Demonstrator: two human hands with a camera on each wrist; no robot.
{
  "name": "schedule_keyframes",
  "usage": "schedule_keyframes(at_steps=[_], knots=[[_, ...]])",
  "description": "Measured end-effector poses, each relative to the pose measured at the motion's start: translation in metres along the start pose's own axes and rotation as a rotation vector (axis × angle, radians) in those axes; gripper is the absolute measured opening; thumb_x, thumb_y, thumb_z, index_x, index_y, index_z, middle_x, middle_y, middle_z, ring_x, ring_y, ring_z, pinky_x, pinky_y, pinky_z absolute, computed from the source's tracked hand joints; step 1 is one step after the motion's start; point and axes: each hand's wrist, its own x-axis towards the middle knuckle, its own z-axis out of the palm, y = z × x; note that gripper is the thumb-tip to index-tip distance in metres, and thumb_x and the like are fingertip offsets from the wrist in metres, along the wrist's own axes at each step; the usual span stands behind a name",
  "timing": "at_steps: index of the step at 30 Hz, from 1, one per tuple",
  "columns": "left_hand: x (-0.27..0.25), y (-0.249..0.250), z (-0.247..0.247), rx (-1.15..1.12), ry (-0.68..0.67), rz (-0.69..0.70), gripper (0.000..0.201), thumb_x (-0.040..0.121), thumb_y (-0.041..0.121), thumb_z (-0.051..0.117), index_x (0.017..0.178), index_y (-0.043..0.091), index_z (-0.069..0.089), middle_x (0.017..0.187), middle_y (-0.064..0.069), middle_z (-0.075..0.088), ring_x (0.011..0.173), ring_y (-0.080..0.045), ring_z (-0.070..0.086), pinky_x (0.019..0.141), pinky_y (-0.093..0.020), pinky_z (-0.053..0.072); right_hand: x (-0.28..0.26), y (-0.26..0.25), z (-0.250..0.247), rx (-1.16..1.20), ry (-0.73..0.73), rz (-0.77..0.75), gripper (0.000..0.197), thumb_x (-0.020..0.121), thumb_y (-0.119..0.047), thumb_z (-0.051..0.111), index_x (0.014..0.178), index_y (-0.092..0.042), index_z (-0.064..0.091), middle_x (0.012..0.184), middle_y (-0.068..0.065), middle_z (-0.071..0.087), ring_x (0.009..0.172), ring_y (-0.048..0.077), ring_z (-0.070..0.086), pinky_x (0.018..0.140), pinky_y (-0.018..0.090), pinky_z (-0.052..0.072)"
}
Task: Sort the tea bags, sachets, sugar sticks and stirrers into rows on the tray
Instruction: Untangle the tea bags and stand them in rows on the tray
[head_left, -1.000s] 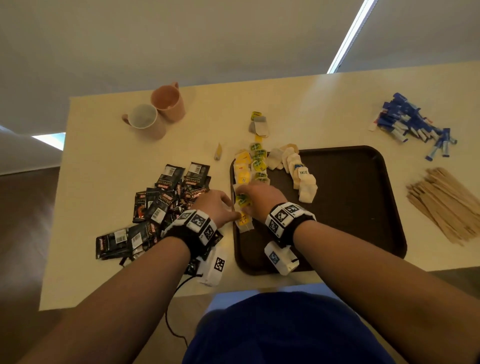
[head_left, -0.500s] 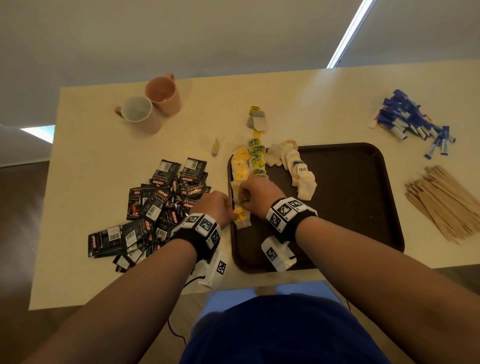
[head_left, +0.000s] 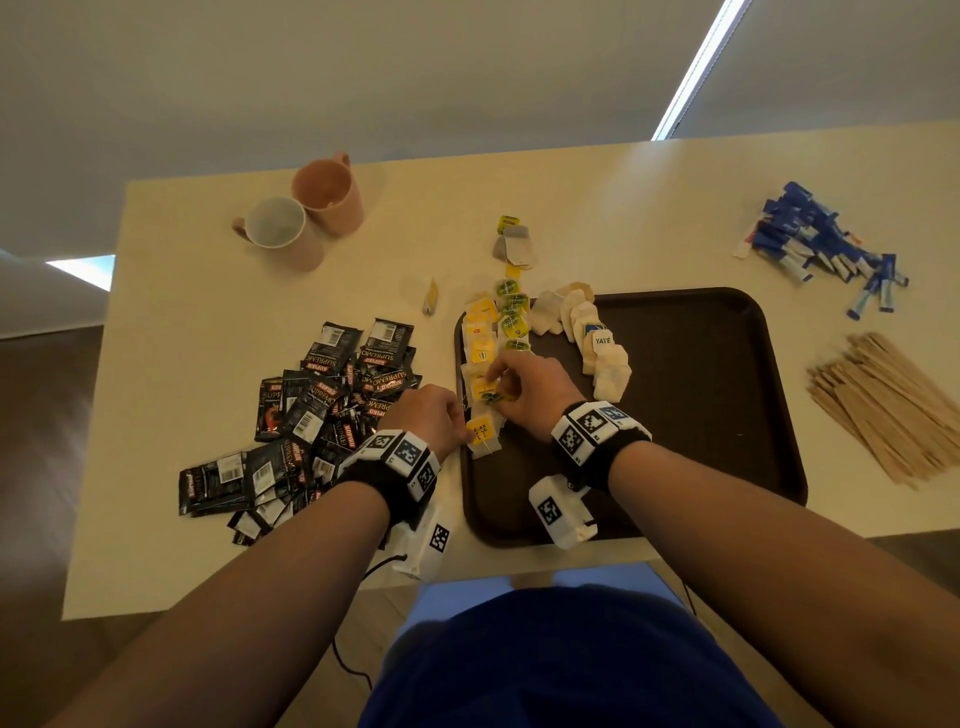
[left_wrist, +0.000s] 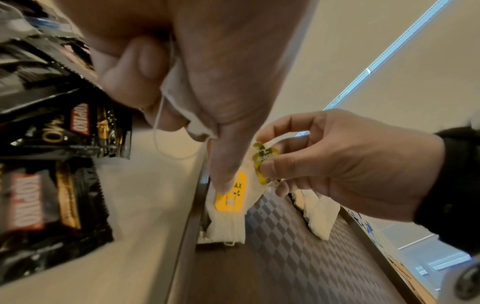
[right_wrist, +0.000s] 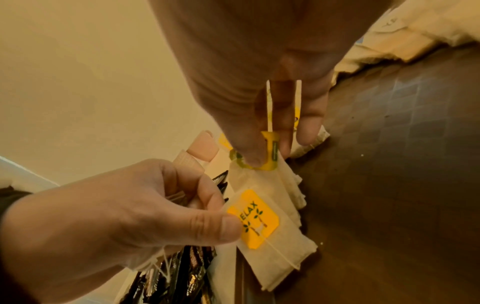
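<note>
A dark brown tray (head_left: 701, 415) carries rows of tea bags (head_left: 498, 332) along its left side and a row of pale tea bags (head_left: 597, 353) beside them. At the near end of the left row lies a tea bag with a yellow RELAX tag (right_wrist: 257, 220). My left hand (head_left: 460, 423) presses its thumb (left_wrist: 223, 183) on that tag, while its curled fingers hold another white tea bag (left_wrist: 179, 96). My right hand (head_left: 496, 387) pinches a yellow-green tea bag tag (left_wrist: 263, 158) just above the row.
Black coffee sachets (head_left: 322, 410) are piled left of the tray. Blue sugar sticks (head_left: 821, 249) and wooden stirrers (head_left: 893, 410) lie to the right. Two mugs (head_left: 311, 218) stand at the back left. Loose tea bags (head_left: 514, 247) and a small yellow sachet (head_left: 430, 297) lie beyond the tray.
Both hands have stayed at the near end of the left tea bag row, with only small finger movements on the tags. The head view has shifted slightly.
</note>
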Motion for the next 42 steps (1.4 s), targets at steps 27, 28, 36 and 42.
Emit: schedule_keyframes(at_steps=[27,28,36,42], knots=[[0.020,0.020,-0.022,0.057,0.038,0.052,0.021,0.083,0.038,0.079,0.078,0.026,0.062,0.079,0.012,0.058,0.079,-0.011,0.058,0.070,-0.030,0.044,0.012,0.026,-0.020,-0.066,0.233,0.092,0.034,0.082,-0.017,0.077,0.112,-0.016,0.061,0.107,0.001,0.061,0.096,0.016,0.059,0.088,0.030,0.052],[0.020,0.019,-0.021,0.058,0.038,0.048,0.020,0.083,0.038,0.078,0.079,0.026,0.063,0.079,0.012,0.058,0.079,-0.011,0.058,0.069,-0.030,0.044,0.010,0.028,-0.020,-0.036,0.249,0.128,0.036,0.081,-0.019,0.078,0.112,-0.016,0.060,0.104,0.000,0.061,0.092,0.015,0.059,0.087,0.030,0.052],[0.020,0.019,-0.017,0.042,0.036,0.046,0.019,0.082,0.037,0.079,0.080,0.025,0.065,0.080,0.010,0.062,0.078,-0.010,0.059,0.066,-0.027,0.043,0.006,0.035,-0.014,-0.038,0.078,0.330,0.035,0.085,-0.028,0.075,0.115,-0.010,0.069,0.100,0.005,0.072,0.095,0.018,0.067,0.092,0.035,0.054],[0.016,0.016,-0.021,0.005,0.070,0.039,0.024,0.081,0.042,0.080,0.076,0.027,0.061,0.078,0.011,0.059,0.077,-0.009,0.058,0.066,-0.027,0.044,0.000,0.028,-0.022,-0.066,0.118,0.280,0.024,0.091,-0.022,0.068,0.110,-0.010,0.071,0.097,0.005,0.072,0.093,0.017,0.065,0.088,0.030,0.053]])
